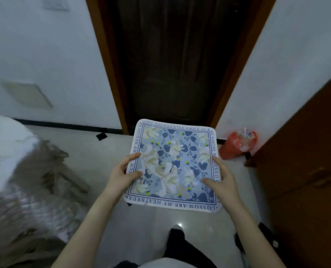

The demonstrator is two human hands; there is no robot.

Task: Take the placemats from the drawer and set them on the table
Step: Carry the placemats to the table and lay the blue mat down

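A square placemat [172,151] with blue and cream flowers and a white lettered border is held flat in the air above the tiled floor. My left hand [122,176] grips its left edge, thumb on top. My right hand [221,180] grips its right edge the same way. Whether more mats lie under the top one cannot be told. The table [4,144], covered with a white patterned cloth, shows at the left edge, blurred.
A dark wooden door [172,64] in a brown frame stands straight ahead. A brown wooden cabinet [311,171] fills the right side. A red plastic bag [236,146] sits on the floor by the cabinet. My dark trouser legs show below.
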